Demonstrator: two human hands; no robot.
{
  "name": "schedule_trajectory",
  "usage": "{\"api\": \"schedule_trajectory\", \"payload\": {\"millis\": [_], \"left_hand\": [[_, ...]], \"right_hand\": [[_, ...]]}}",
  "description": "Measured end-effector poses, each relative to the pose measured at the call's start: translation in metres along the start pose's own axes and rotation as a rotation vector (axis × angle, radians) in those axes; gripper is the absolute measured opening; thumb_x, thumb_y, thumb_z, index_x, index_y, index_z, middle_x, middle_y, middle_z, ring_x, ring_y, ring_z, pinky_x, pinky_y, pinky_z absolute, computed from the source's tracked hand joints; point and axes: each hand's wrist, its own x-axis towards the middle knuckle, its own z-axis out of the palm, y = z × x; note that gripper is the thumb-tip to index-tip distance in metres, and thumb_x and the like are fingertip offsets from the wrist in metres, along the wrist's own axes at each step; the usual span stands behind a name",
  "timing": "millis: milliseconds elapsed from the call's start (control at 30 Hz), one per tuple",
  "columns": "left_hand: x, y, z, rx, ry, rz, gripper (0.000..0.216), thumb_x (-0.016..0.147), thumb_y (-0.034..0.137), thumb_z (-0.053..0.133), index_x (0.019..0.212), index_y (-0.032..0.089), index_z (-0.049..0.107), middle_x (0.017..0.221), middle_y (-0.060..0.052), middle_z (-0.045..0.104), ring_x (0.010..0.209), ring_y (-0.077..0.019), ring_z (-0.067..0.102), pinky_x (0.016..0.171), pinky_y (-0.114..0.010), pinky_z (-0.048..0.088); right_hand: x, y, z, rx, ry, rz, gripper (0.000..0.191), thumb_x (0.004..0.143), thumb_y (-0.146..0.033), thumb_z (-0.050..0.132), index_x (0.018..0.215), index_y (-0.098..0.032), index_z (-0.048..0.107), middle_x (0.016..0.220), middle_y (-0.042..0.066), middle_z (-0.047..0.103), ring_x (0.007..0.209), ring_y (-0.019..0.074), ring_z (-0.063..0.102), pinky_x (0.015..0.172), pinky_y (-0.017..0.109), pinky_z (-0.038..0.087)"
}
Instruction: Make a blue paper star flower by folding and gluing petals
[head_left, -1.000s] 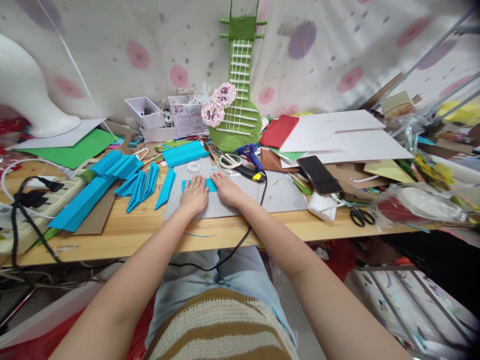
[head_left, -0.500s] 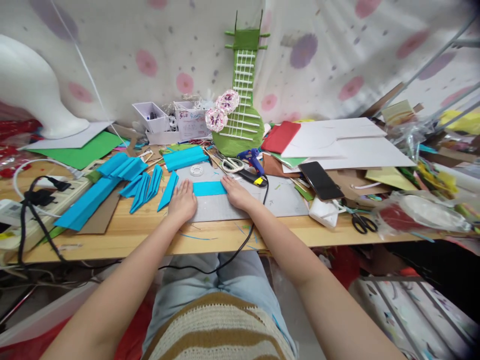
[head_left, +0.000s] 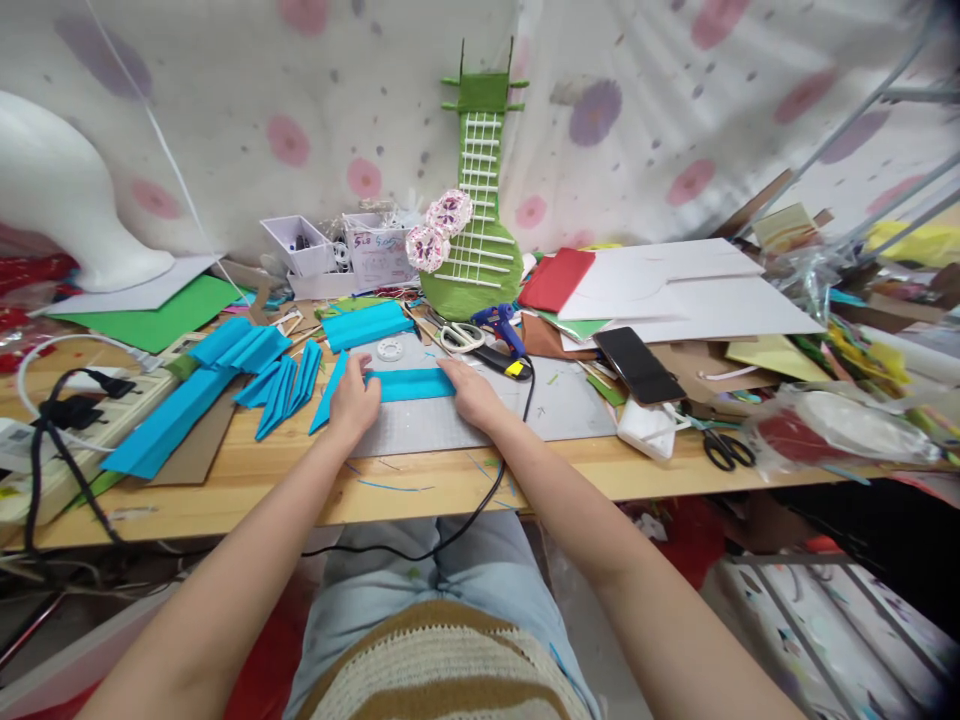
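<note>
A folded strip of blue crepe paper (head_left: 414, 384) lies lengthwise across the grey cutting mat (head_left: 420, 428). At its left end my left hand (head_left: 354, 402) has its fingers curled, with the strip's edge between thumb and fingers. My right hand (head_left: 472, 394) pinches the other end, its fingertips partly hidden behind the hand. Close to my left hand stand pleated blue paper pieces (head_left: 289, 385). Another blue paper piece (head_left: 367, 323) rests at the mat's back edge, near a white ring (head_left: 389, 349).
Behind the mat are scissors with pale handles (head_left: 461, 338), a blue glue gun (head_left: 501, 322) and a green guitar-shaped craft (head_left: 472, 270). A phone (head_left: 640, 364) and black scissors (head_left: 727, 450) lie to the right. A power strip (head_left: 112, 425) is at left; a black cord (head_left: 491, 490) crosses the table's front edge.
My hands have gone from lying flat on the strip to gripping its ends, the left one curling and shifting left. The whole view has tilted slightly.
</note>
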Motion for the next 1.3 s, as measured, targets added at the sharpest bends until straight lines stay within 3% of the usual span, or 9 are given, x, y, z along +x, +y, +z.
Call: {"api": "schedule_trajectory", "payload": {"millis": [100,300,433,533,667,767,833,1000,1300], "left_hand": [[0.019,0.006,-0.006,0.115,-0.069,0.033,0.038,0.081,0.030,0.044,0.117,0.016,0.048,0.121,-0.011,0.059,0.101,-0.0205,0.060,0.090,-0.035,0.047],[0.054,0.035,-0.003,0.485,-0.548,0.296,0.037,0.064,0.029,0.065,0.099,0.018,0.062,0.103,-0.008,0.067,0.094,-0.0217,0.061,0.077,-0.026,0.046],[0.068,0.056,0.002,0.542,-0.700,0.221,0.029,0.054,0.025,0.070,0.082,0.018,0.066,0.089,-0.006,0.069,0.083,-0.0228,0.062,0.068,-0.026,0.044],[0.070,0.056,-0.004,0.349,-0.669,0.147,0.022,0.052,0.027,0.071,0.070,0.018,0.064,0.077,-0.004,0.068,0.075,-0.0235,0.061,0.064,-0.028,0.043],[0.049,0.045,-0.011,-0.280,-0.490,-0.052,0.033,0.054,0.035,0.071,0.080,0.017,0.064,0.082,-0.004,0.068,0.075,-0.0232,0.062,0.062,-0.030,0.046],[0.021,0.044,-0.009,-0.726,-0.531,-0.191,0.046,0.054,0.039,0.074,0.092,0.016,0.063,0.090,-0.007,0.069,0.077,-0.0225,0.064,0.066,-0.033,0.050],[0.004,0.048,-0.005,-0.877,-0.652,-0.270,0.048,0.055,0.038,0.076,0.096,0.016,0.063,0.087,-0.008,0.070,0.073,-0.0228,0.066,0.067,-0.036,0.052],[-0.009,0.054,0.003,-0.909,-0.838,-0.402,0.038,0.060,0.033,0.076,0.091,0.015,0.065,0.077,-0.009,0.071,0.071,-0.0235,0.067,0.068,-0.037,0.054],[-0.003,0.048,-0.003,-0.845,-0.880,-0.462,0.028,0.066,0.039,0.071,0.079,0.014,0.068,0.074,-0.008,0.071,0.067,-0.0208,0.065,0.066,-0.034,0.051]], "right_hand": [[0.001,0.002,0.002,0.031,0.026,0.007,0.059,0.077,-0.002,0.031,0.134,-0.011,0.041,0.137,0.011,0.047,0.126,0.0145,0.043,0.107,0.034,0.032],[0.005,0.007,0.012,-0.027,-0.006,-0.065,0.049,0.077,-0.005,0.039,0.125,-0.006,0.052,0.135,0.016,0.047,0.128,0.0192,0.040,0.111,0.036,0.028],[0.004,0.009,0.011,0.011,0.081,-0.081,0.045,0.081,-0.010,0.040,0.125,-0.007,0.052,0.134,0.016,0.048,0.129,0.0208,0.040,0.111,0.038,0.028],[0.003,0.007,0.004,0.112,0.294,-0.075,0.045,0.085,-0.024,0.045,0.128,-0.010,0.048,0.135,0.017,0.046,0.130,0.0223,0.037,0.111,0.040,0.027],[0.007,-0.002,0.005,0.479,0.529,0.057,0.063,0.078,-0.042,0.059,0.132,-0.017,0.037,0.137,0.016,0.041,0.127,0.0237,0.041,0.106,0.043,0.033],[0.015,-0.010,0.013,0.991,0.444,0.226,0.076,0.068,-0.050,0.065,0.131,-0.021,0.032,0.125,0.014,0.053,0.106,0.0202,0.058,0.089,0.038,0.048],[0.018,-0.012,0.015,1.248,0.304,0.286,0.070,0.062,-0.050,0.069,0.121,-0.021,0.042,0.107,0.008,0.063,0.091,0.0179,0.062,0.078,0.034,0.052],[0.015,-0.008,0.010,1.422,0.194,0.355,0.045,0.049,-0.039,0.078,0.083,-0.018,0.058,0.078,0.000,0.067,0.066,0.0137,0.061,0.063,0.028,0.050],[0.012,-0.012,0.006,1.429,0.202,0.400,0.041,0.043,-0.034,0.080,0.076,-0.017,0.062,0.071,-0.001,0.068,0.061,0.0126,0.060,0.064,0.028,0.050]]}}
